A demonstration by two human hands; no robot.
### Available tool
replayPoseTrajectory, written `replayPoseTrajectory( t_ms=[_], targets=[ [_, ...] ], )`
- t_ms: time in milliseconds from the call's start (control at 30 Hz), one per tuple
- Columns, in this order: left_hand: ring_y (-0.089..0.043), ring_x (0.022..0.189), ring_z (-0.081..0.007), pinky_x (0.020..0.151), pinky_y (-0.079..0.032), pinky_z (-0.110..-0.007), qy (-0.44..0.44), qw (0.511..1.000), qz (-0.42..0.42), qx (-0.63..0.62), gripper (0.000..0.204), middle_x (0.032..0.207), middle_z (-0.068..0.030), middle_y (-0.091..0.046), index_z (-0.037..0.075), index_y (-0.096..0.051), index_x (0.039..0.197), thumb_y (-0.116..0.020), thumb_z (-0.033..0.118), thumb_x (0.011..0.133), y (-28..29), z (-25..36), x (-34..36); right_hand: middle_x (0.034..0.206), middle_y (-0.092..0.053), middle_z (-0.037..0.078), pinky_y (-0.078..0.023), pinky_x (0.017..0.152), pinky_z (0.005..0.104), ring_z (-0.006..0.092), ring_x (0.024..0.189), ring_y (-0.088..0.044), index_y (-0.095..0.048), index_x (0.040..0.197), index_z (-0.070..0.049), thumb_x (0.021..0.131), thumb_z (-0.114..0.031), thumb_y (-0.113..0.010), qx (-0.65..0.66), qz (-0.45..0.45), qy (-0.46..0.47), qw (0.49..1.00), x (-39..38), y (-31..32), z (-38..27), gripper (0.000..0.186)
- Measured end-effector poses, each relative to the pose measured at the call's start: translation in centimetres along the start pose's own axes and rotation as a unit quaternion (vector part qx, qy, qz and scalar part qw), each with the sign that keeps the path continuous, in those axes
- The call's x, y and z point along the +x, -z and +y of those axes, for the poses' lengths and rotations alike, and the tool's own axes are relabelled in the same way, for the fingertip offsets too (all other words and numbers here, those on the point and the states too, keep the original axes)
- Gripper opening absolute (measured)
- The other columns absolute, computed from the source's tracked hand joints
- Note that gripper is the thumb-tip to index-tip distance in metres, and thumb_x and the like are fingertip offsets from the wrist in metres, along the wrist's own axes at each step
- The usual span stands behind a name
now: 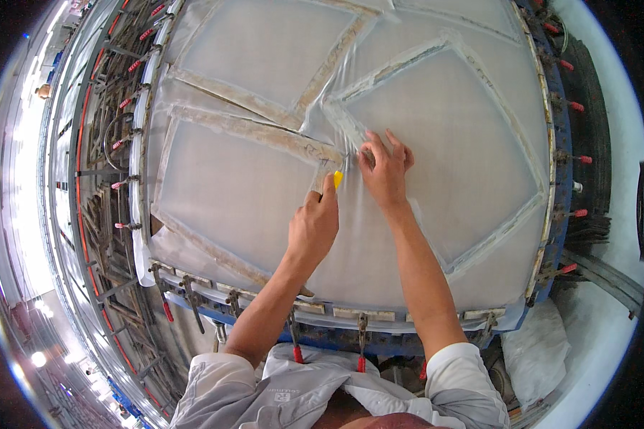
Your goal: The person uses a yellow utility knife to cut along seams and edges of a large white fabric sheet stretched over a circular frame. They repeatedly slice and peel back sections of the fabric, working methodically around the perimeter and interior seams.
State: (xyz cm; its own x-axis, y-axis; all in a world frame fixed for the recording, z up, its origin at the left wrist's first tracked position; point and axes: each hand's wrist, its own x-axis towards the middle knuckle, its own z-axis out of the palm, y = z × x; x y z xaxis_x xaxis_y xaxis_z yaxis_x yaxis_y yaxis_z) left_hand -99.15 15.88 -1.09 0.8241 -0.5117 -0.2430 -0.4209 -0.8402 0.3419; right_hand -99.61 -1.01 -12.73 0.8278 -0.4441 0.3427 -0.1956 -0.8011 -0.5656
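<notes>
A sheet of translucent mesh (436,129) is stretched flat over several rectangular frames, whose glued borders show pale and brownish. My left hand (313,225) is closed around a yellow-handled cutter (338,179), its thin tip at the corner of the near-left frame (265,136). Just to the right, my right hand (386,171) is on the mesh beside the corner of the right-hand frame (494,86). Its thumb and index finger are pinched together at the mesh, while the other fingers are raised. Small folds run through the mesh between the frames, near the cutter.
Clamps with red handles (298,354) line the near edge and both sides of the blue-edged stretching table (408,343). Metal bars and racks (114,272) stand along the left. A crumpled plastic bag (537,350) lies at the lower right, below a metal rail (608,282).
</notes>
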Motion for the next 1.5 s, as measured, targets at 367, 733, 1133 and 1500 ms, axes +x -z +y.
replayPoseTrajectory(
  t_ms=[367, 733, 1133, 1500],
  targets=[
    [-0.072, 0.076, -0.044, 0.064, -0.058, -0.053, 0.016, 0.989, -0.099, 0.108, 0.054, 0.086, -0.023, -0.069, 0.007, -0.035, 0.152, -0.052, 0.015, 0.101, 1.7, 0.4, -0.1, 0.098, -0.071, -0.01, -0.026, 0.108, 0.0512, 0.0225, 0.138, -0.041, -0.065, 0.117, -0.017, 0.088, -0.019, -0.075, 0.003, 0.017, 0.002, 1.0, 0.2, -0.5, 0.3, 0.031],
    [-0.07, 0.07, -0.0424, 0.061, -0.058, -0.053, 0.008, 0.995, -0.064, 0.075, 0.061, 0.087, -0.0212, -0.068, 0.009, -0.033, 0.157, -0.052, 0.01, 0.099, 0.0, -1.2, -2.7, 0.11, -0.071, -0.01, -0.025, 0.109, 0.0508, 0.0234, 0.138, -0.04, -0.066, 0.112, -0.017, 0.086, -0.016, -0.076, 0.004, 0.016, 0.007, 1.0, 0.3, -0.5, 0.3, 0.027],
    [-0.071, 0.072, -0.04, 0.062, -0.058, -0.052, -0.039, 0.983, -0.107, 0.142, 0.072, 0.091, -0.0192, -0.064, 0.011, -0.028, 0.159, -0.056, 0.007, 0.093, 1.5, -2.4, -2.7, 0.129, -0.065, -0.005, -0.03, 0.106, 0.0548, 0.0304, 0.136, -0.046, -0.063, 0.099, -0.018, 0.083, -0.017, -0.078, -0.016, 0.033, 0.038, 0.999, -0.1, -0.6, 0.6, 0.022],
    [-0.069, 0.068, -0.0401, 0.06, -0.057, -0.054, -0.036, 0.987, -0.089, 0.127, 0.059, 0.083, -0.0177, -0.066, 0.011, -0.037, 0.155, -0.055, 0.014, 0.099, 2.3, -4.1, -3.1, 0.13, -0.067, -0.005, -0.03, 0.106, 0.0551, 0.0306, 0.136, -0.046, -0.063, 0.097, -0.019, 0.085, -0.017, -0.075, -0.011, 0.024, 0.031, 0.999, 0.0, -0.2, 0.1, 0.016]
  ],
)
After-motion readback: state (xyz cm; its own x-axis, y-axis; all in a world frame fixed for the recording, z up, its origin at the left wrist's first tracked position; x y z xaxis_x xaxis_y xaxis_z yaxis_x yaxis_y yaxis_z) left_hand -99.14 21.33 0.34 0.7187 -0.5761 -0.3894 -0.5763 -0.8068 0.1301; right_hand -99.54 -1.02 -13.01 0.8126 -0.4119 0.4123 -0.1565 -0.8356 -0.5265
